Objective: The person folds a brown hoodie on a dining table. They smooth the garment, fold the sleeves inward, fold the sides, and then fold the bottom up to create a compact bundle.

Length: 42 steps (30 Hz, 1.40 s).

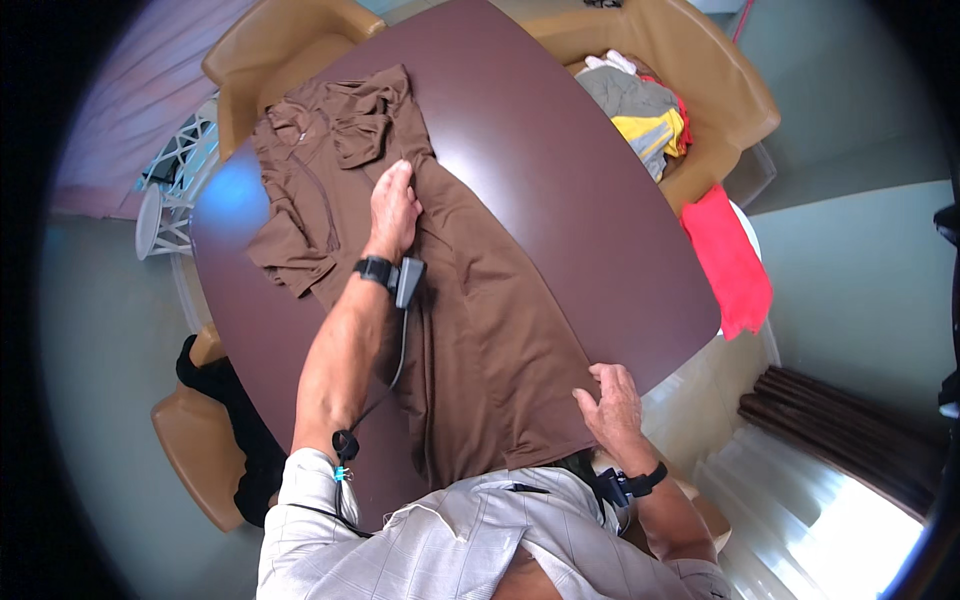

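A long brown garment [487, 330] with a collar and short sleeves lies lengthwise on the dark reddish-brown table [555, 172]. Its collar end points away from me, and the hem reaches my waist. One sleeve is folded inward over the upper part; the other spreads to the left. My left hand [394, 206] rests on the middle of the garment, just below the folded sleeve. Its fingers are partly hidden, so a grip on the cloth cannot be made out. At the lower right edge near the hem, my right hand [613, 405] touches the cloth with thumb and fingers apart.
A tan armchair [720, 97] at the upper right holds a pile of clothes [637, 105]. Red cloth [727, 262] drapes over a white round surface. Another tan chair [292, 45] stands at the far end. Black cloth [225, 420] hangs on a chair at left.
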### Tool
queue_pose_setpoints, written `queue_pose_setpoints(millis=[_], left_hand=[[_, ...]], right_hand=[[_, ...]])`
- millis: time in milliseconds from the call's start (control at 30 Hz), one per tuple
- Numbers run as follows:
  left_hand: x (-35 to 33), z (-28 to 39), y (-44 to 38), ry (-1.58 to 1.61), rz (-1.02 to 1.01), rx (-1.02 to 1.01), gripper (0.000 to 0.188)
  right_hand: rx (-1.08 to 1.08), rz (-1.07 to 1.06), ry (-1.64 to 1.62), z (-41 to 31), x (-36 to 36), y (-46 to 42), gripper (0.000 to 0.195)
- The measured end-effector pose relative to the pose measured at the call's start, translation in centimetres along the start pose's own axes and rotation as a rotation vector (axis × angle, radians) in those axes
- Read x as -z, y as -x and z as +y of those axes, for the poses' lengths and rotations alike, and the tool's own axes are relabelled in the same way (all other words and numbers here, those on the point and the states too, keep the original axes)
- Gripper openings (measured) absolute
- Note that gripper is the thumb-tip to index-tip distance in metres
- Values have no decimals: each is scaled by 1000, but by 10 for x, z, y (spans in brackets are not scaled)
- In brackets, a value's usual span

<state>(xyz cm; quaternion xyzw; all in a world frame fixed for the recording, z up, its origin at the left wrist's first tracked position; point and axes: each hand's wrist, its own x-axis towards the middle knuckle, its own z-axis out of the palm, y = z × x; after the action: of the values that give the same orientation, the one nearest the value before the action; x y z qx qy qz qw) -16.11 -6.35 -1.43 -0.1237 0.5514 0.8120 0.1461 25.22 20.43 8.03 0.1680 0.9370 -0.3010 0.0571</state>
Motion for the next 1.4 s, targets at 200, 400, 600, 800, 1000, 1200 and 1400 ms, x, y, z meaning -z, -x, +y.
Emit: queue_pose_setpoints(millis=[200, 400, 600, 800, 1000, 1200, 1400], left_hand=[[10, -4, 119, -620, 67, -544, 47], [76, -46, 239, -1332, -163, -760, 67], [119, -49, 280, -1536, -168, -743, 79], [163, -44, 299, -1545, -118, -720, 87], [176, -39, 292, -1638, -105, -727, 92], [196, -18, 279, -1658, -109, -679, 94], [199, -19, 276, -1661, -111, -707, 95]], right_hand=[[46, 131, 112, 20, -12, 18, 31], [109, 222, 78, 48, -27, 17, 11], [100, 261, 150, 75, -24, 16, 10], [123, 216, 121, 64, -12, -8, 20], [597, 9, 144, -39, -49, -1, 63], [579, -132, 192, -9, -45, 1, 72], [492, -198, 258, 10, -23, -1, 73]])
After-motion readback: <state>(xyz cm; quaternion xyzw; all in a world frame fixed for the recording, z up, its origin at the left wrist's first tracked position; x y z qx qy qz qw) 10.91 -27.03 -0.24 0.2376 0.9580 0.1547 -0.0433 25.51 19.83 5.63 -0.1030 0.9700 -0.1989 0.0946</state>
